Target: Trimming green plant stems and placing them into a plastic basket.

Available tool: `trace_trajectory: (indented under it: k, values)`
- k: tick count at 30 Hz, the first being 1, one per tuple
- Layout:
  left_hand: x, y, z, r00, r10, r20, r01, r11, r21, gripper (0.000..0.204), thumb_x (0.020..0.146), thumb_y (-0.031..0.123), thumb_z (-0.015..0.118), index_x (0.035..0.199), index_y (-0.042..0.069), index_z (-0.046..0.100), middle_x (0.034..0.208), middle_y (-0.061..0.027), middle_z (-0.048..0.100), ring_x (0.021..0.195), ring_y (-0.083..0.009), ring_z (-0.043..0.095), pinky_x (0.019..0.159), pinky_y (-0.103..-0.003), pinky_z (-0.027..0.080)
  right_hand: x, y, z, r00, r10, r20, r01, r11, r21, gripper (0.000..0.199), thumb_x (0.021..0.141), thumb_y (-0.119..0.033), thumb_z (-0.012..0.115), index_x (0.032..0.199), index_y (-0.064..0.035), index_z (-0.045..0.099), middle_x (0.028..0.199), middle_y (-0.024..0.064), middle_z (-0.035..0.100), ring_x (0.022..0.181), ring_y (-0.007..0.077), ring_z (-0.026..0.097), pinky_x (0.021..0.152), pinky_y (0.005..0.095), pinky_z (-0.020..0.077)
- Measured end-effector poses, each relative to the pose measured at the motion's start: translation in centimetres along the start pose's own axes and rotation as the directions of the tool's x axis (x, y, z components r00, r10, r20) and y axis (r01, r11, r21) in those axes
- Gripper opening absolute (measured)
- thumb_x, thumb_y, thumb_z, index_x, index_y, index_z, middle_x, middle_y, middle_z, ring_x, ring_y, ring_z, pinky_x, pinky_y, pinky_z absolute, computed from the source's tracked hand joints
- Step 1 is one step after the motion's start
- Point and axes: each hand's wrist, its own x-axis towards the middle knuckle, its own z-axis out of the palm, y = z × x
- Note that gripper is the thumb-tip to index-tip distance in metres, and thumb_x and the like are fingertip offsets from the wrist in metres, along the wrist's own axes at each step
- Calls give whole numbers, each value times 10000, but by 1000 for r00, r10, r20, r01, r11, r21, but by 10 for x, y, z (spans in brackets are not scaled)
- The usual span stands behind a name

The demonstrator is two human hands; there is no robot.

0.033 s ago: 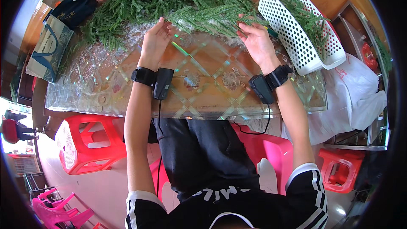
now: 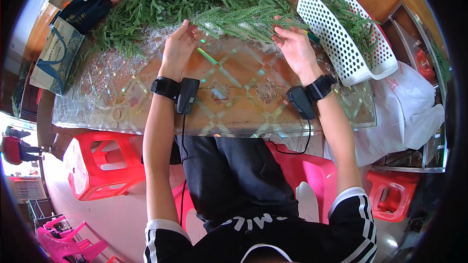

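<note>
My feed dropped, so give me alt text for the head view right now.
Both hands reach into a pile of green fir-like sprigs on a glass table: the left hand rests at its edge, the right hand touches one sprig. A white perforated basket with a few sprigs sits to the right.

Bright daylight, sharp centre, fisheye bending, dark vignette at rim.

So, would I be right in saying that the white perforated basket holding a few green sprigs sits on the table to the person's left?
Not quite: the white perforated basket sits to the person's right, beyond the right hand, as the head view shows. It does hold a few green sprigs and rests on the glass-topped table.
</note>
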Motion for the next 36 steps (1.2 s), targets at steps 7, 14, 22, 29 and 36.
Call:
trace_trajectory:
  k: [7, 14, 22, 29, 36]
  values:
    - [1, -1, -1, 1000, -3, 5, 3, 1000, 13, 164, 878, 176, 506, 880, 12, 504, 830, -64, 497, 782, -150, 479, 692, -274, 426, 1, 1, -1, 1000, 1, 8, -1, 1000, -29, 181, 731, 65, 562, 690, -109, 540, 1013, 62, 589, 927, 169, 536, 796, 310, 404]
    - [-1, -2, 4, 999, 26, -37, -24, 998, 52, 195, 871, 187, 512, 869, -6, 483, 830, -77, 498, 759, -143, 483, 680, -268, 419, 4, 3, -6, 999, -4, 42, 6, 999, -43, 176, 731, 67, 553, 853, -56, 583, 987, 47, 574, 911, 151, 526, 786, 294, 399]
    - [-1, -2, 4, 999, 28, -39, -26, 999, 41, 177, 859, 162, 538, 888, -10, 512, 865, -89, 522, 808, -162, 507, 715, -263, 445, 5, 4, -8, 999, -10, 32, 13, 996, -83, 248, 741, 50, 552, 969, -42, 579, 964, 29, 570, 900, 128, 517, 784, 280, 393]
    - [-1, -1, 5, 996, 40, -78, -36, 998, 45, 184, 846, 150, 555, 888, -26, 524, 903, -112, 539, 838, -175, 534, 738, -254, 471, 5, 4, -9, 1000, 1, -7, -1, 996, -93, 259, 742, 33, 561, 986, -51, 578, 968, 21, 574, 883, 114, 516, 764, 270, 393]
    - [-1, -2, 7, 993, 49, -107, -43, 997, 56, 197, 842, 154, 561, 891, -33, 523, 909, -122, 541, 849, -179, 540, 734, -243, 479, 5, 3, -8, 1000, -2, -11, 1, 994, -108, 250, 742, 21, 566, 978, -58, 587, 944, 22, 586, 864, 105, 517, 729, 254, 398]
